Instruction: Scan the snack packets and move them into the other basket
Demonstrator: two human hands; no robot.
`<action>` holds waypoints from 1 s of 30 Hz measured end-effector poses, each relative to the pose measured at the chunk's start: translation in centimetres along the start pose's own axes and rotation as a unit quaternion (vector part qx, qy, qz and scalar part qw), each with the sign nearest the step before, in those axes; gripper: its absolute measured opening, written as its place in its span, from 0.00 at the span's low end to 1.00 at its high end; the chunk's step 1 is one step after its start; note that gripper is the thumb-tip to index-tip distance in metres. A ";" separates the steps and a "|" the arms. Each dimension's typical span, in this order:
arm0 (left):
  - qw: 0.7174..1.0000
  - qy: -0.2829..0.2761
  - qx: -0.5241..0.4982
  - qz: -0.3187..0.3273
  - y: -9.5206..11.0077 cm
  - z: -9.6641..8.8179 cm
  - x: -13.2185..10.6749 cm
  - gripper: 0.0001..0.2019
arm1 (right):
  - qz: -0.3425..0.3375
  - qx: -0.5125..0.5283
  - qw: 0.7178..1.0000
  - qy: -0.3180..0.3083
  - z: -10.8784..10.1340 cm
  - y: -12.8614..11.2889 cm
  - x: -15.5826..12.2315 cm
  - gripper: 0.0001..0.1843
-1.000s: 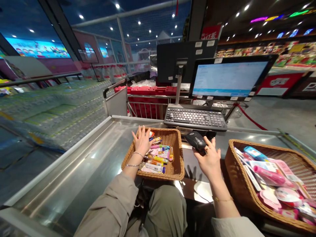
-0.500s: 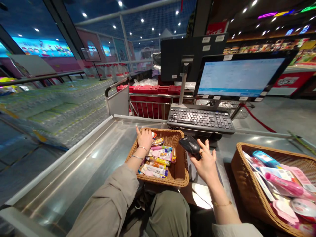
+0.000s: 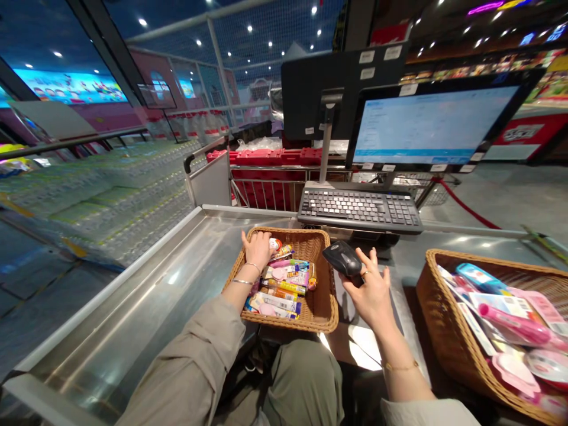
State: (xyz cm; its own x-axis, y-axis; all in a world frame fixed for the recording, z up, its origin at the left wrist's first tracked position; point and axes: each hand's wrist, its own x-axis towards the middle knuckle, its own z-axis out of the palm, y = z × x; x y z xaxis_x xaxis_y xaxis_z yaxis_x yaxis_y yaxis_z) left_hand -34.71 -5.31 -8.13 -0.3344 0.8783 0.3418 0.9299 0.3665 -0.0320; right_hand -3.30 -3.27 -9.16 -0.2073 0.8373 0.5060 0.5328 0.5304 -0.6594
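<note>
My left hand (image 3: 258,251) reaches over the back left corner of a brown wicker basket (image 3: 328,325). Its fingers are bent downward beside a small red-and-white package (image 3: 275,243); what they grip is hidden. Small packaged goods lie in this basket, among them a yellow tube-like pack (image 3: 284,287) and a white tube-like pack (image 3: 277,303). To the right of the basket, my right hand (image 3: 369,291) is closed around a black barcode scanner (image 3: 342,258), with some fingertips raised off it. The scanner's head points left, by the basket's right rim.
A second wicker basket (image 3: 437,319) with pink and blue goods stands at the right on the metal counter (image 3: 177,278). Behind are a keyboard (image 3: 359,207) and a lit monitor (image 3: 430,127). Beyond the counter stands a metal cart (image 3: 275,192); stacked bottles (image 3: 110,195) are at left.
The view has tilted and shifted slightly. My left hand stays at the basket's back left corner, its outer finger lowered a little. My right hand still holds the barcode scanner.
</note>
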 end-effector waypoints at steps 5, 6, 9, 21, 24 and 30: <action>0.999 -0.006 0.035 0.017 0.2 -0.2 -0.5 0.17 | -0.001 0.004 1.000 0.002 -0.2 0.2 -0.1 0.11; 0.999 -0.015 0.039 0.022 0.3 -0.3 -0.6 0.19 | 0.000 0.004 1.000 0.002 -0.2 0.2 -0.1 0.11; 0.997 -0.047 0.045 0.032 0.4 -0.7 -0.7 0.23 | 0.003 0.006 1.000 0.001 -0.4 0.3 -0.2 0.12; 0.992 0.007 -0.064 0.105 2.8 -3.3 -2.3 0.26 | 0.000 0.006 1.000 0.004 -1.0 0.2 -0.5 0.13; 0.987 0.050 -0.091 0.125 3.9 -4.2 -3.1 0.25 | -0.007 0.005 1.000 0.005 -1.1 0.1 -0.6 0.13; 0.978 0.110 -0.098 0.147 5.5 -5.5 -4.2 0.26 | -0.019 0.003 1.000 0.021 -1.5 0.2 -0.8 0.12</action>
State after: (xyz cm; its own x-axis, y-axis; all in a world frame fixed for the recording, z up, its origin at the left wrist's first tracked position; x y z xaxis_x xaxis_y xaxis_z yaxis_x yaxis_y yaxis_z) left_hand -27.34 -8.70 -4.54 -0.0267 0.8418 0.5392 0.9996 0.0230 0.0137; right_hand -1.80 -4.05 -8.92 -0.1937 0.8099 0.5537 0.5193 0.5635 -0.6425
